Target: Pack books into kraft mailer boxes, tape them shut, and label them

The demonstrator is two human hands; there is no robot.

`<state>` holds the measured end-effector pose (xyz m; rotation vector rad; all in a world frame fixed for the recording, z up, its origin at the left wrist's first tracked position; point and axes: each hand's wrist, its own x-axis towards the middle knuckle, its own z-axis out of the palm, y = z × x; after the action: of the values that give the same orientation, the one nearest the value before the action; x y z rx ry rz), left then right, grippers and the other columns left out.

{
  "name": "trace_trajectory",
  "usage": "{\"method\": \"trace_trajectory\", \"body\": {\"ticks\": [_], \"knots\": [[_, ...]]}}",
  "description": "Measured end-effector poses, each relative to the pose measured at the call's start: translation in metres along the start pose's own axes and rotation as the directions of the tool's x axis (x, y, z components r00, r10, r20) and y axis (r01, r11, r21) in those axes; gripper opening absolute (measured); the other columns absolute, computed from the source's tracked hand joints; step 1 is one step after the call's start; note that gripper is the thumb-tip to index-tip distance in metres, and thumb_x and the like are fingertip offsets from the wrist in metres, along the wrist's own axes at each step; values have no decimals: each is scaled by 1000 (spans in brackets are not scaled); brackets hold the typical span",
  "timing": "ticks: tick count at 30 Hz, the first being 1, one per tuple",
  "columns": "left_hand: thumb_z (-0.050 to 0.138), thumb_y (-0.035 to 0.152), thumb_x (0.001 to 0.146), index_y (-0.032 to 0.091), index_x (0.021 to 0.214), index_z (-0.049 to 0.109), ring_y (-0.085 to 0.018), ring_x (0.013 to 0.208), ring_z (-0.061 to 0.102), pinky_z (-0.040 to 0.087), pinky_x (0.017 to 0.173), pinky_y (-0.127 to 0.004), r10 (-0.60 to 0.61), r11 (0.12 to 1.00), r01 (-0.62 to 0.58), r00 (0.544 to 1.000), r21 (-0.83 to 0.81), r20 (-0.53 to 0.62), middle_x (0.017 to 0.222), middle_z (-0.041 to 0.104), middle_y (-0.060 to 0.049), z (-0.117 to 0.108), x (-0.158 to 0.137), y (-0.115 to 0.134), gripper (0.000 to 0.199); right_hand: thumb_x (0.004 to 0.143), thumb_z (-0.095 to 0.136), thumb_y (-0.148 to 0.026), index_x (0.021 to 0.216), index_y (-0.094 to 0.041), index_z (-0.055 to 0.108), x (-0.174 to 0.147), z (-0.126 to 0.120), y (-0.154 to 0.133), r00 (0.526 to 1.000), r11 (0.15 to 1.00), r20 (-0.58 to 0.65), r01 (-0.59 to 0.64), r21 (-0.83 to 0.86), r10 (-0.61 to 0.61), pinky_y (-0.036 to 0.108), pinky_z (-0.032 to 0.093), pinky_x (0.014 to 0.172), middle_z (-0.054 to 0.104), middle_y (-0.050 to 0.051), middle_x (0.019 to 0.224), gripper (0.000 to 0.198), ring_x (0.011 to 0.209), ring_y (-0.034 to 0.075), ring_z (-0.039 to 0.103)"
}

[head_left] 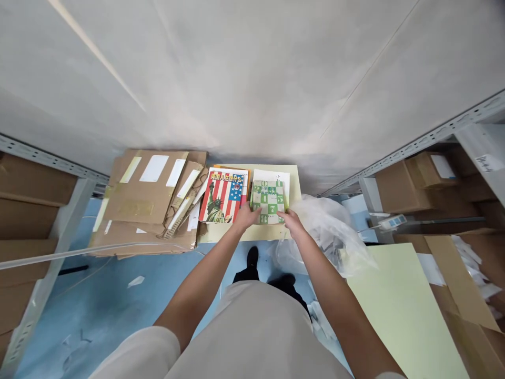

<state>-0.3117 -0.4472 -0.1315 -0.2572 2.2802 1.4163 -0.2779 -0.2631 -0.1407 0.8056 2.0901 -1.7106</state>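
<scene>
From my remote seat I have both hands on the green-and-white checkered book [268, 200], numbered cover up, over a pale yellow table [221, 233]. The left hand [244, 218] pinches its lower left edge, thumb on the cover; the right hand [292, 221] has its fingertips closed at the lower right edge, so the book is held between them. I cannot tell how the fingers beneath are set, or whether it is lifted clear. Past its far edge, I see a white-covered booklet [262, 175] showing. Just left of the checkered book lies the Statue of Liberty book [224, 195]; farther left are flattened cardboard boxes [155, 192]. Right of it bulges a translucent plastic bag [327, 226].
</scene>
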Motion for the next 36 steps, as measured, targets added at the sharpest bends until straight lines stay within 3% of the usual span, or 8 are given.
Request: {"method": "trace_trajectory", "body": {"ticks": [3,9,13,18,22,27,32,36], "knots": [[60,44,80,15,109,57,-23,95,67,53,78,-35,-101,969,137,978,-204,180,108,68,-15,1,-19,-2,40,76,56,-42,94,-15,66,-12,-6,6,1000,997,-3,3,78,-3,34,53,78,73,9,89,34,82,20,69],[75,45,66,22,126,42,-22,85,69,56,73,-37,54,816,122,957,-565,285,105,68,-10,-1,-62,4,72,69,68,-46,112,-16,64,-43,-22,26,987,987,8,158,26,-158,43,52,87,67,12,111,52,102,27,64],[79,37,63,20,125,46,-24,91,67,55,77,-37,199,831,48,905,-554,377,107,68,-10,-9,-73,15,72,65,73,-48,146,-24,26,-56,-44,12,930,949,-200,314,-5,-309,41,51,91,42,13,143,97,119,25,54],[78,36,67,22,128,46,-25,96,66,54,81,-38,274,861,69,771,-504,574,110,68,-10,12,-76,32,70,77,57,-56,131,-20,46,-78,-86,-7,883,926,-367,358,121,-294,35,52,84,61,11,119,65,99,22,62],[80,37,64,26,135,39,-26,101,65,52,86,-41,262,873,129,690,-471,674,113,66,-10,60,-91,49,83,77,57,-54,111,-21,54,-119,-129,16,807,910,-544,377,174,-230,31,52,75,65,5,98,48,85,19,62],[77,45,66,23,114,55,-26,102,63,54,80,-37,192,927,203,463,-315,865,117,62,-10,138,-131,69,57,79,56,-54,114,-26,48,-188,-192,73,675,811,-738,434,392,-5,26,49,61,59,-2,79,46,65,13,59],[72,47,72,20,109,56,-19,89,63,52,78,-35,65,996,38,345,-83,936,110,62,-8,223,-174,85,49,78,58,-57,111,-27,53,-255,-259,138,484,763,-857,482,431,178,22,47,60,57,-3,77,45,67,11,56],[71,50,71,17,112,56,-19,88,60,48,78,-32,88,994,-86,293,-65,952,99,63,-8,294,-203,88,55,75,62,-58,112,-30,56,-291,-303,185,504,587,-800,556,588,325,26,50,64,64,-2,88,47,78,15,62]]}}
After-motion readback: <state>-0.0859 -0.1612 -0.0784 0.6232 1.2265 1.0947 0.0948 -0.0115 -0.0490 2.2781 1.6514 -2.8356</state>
